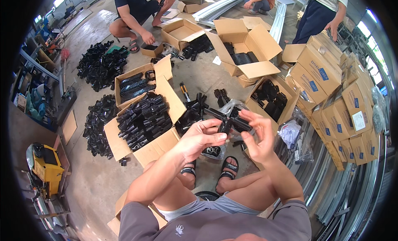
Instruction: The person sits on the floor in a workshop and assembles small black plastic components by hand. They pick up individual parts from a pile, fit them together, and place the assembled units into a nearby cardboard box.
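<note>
Both hands, left hand [199,137] and right hand [258,137], have fingers closed on one black plastic connector [233,125]; an open cardboard box [143,152] of connectors sits beside the left knee.

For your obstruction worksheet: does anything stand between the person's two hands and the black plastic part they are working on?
Nothing visible does. The left hand and the right hand both already touch the black plastic part, held up between them above the floor and the open cardboard box of similar pieces.

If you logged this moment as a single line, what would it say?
left hand: holds black plastic connector | right hand: fingers on same connector | below: open box of black parts | floor: concrete
</note>
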A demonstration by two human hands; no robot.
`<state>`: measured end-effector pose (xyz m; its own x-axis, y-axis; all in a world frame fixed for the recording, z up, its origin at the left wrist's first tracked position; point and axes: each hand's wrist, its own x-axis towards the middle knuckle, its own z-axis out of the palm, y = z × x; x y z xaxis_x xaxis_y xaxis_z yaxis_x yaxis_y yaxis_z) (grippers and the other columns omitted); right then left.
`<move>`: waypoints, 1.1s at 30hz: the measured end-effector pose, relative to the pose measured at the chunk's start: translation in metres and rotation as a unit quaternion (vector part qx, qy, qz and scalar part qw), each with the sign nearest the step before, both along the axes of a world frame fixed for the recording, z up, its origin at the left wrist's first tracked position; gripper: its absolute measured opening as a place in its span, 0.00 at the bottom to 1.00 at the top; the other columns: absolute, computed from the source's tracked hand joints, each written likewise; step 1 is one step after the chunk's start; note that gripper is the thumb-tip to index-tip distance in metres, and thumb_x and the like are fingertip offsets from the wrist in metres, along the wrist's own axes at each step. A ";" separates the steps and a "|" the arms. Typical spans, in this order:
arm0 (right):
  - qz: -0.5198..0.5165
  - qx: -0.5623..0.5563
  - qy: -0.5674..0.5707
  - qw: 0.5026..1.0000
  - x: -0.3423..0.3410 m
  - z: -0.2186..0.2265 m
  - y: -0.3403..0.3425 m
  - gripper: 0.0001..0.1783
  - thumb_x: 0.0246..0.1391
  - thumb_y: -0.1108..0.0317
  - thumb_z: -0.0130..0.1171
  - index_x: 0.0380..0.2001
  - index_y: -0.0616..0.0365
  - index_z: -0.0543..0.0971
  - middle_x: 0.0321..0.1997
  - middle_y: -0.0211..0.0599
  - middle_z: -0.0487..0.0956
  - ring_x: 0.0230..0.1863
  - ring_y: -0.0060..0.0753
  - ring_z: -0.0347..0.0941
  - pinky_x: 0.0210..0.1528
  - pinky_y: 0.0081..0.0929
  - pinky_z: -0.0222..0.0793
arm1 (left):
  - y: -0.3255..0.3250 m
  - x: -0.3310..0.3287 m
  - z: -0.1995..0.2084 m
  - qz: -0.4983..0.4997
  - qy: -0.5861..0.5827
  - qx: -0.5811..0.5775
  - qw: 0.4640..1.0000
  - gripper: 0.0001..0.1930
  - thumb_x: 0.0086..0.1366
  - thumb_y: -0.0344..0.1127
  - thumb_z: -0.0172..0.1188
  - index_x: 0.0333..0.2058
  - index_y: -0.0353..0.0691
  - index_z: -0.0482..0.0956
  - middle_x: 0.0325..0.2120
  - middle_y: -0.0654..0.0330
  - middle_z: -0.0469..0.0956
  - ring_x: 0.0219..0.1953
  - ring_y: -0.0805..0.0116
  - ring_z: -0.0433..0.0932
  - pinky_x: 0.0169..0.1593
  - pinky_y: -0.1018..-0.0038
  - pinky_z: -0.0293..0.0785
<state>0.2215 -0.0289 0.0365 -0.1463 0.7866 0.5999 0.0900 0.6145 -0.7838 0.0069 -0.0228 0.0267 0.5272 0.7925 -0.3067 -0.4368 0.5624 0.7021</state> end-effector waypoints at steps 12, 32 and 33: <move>-0.007 -0.189 0.093 0.978 -0.010 -0.009 -0.001 0.12 0.65 0.72 0.55 0.47 0.69 0.80 0.54 0.45 0.76 0.52 0.32 0.76 0.53 0.28 0.79 | 0.000 0.012 0.003 0.071 0.087 0.075 0.991 0.22 0.55 0.24 0.73 0.48 0.32 0.79 0.42 0.58 0.84 0.43 0.77 0.80 0.49 0.77 0.76; 0.000 -0.261 -0.023 0.965 -0.004 -0.010 0.005 0.14 0.63 0.67 0.60 0.46 0.66 0.82 0.45 0.39 0.81 0.45 0.25 0.76 0.46 0.21 0.72 | -0.001 0.016 0.002 0.058 0.138 0.118 0.982 0.20 0.54 0.21 0.72 0.47 0.26 0.79 0.40 0.56 0.83 0.42 0.75 0.80 0.47 0.77 0.77; -0.002 -0.258 -0.023 0.966 -0.004 -0.012 0.006 0.14 0.63 0.68 0.60 0.46 0.66 0.82 0.45 0.39 0.81 0.44 0.25 0.76 0.45 0.21 0.72 | -0.001 0.016 0.001 0.057 0.137 0.115 0.982 0.20 0.54 0.22 0.72 0.47 0.26 0.79 0.40 0.56 0.83 0.42 0.75 0.80 0.47 0.77 0.77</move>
